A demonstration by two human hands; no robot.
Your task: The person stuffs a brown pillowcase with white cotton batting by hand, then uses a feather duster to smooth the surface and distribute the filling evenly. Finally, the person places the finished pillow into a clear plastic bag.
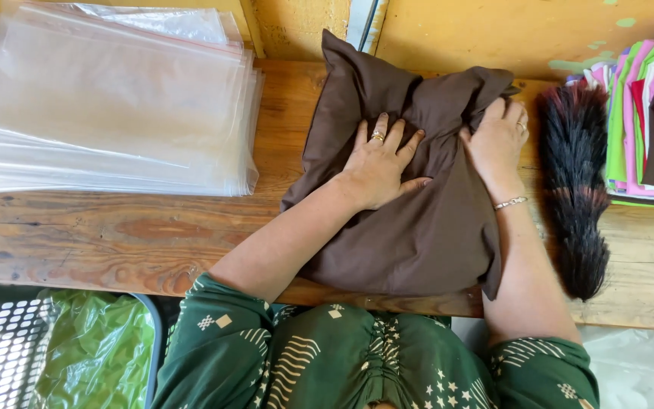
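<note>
A: Entry, head view. The brown cloth (410,227) lies on the wooden table (153,235), middle of the view, near edge hanging just over the table's front; it is bunched and creased along the top, smoother lower down.

B: And the hands?

A: The left hand (381,163) lies flat on the cloth's middle, palm down, fingers spread and pointing away from the person; it presses rather than grasps, nothing closed inside it; a ring shows on one finger. The right hand (497,140) sits at the cloth's upper right, fingers curled over a gathered fold; it has cloth under the fingertips, though how tightly it pinches cannot be told from this view; a thin bracelet (510,202) circles that wrist.

B: Spacing between the two?

A: Close, both on the cloth, a ridge of fabric between them.

B: Surroundings?

A: Right of the cloth, just beside it, a dark feather duster (577,189) lies lengthwise on the table; beyond it, at the right edge, a stack of folded coloured cloths (649,129), pink, green, red and purple. Left of the cloth, well apart, a pile of clear plastic bags (107,106) lies flat. Below the table's front edge at lower left, a white basket (1,348) with green plastic (96,348) beside it. The person's sleeves are green and patterned; a yellow wall (493,30) stands behind the table.
</note>
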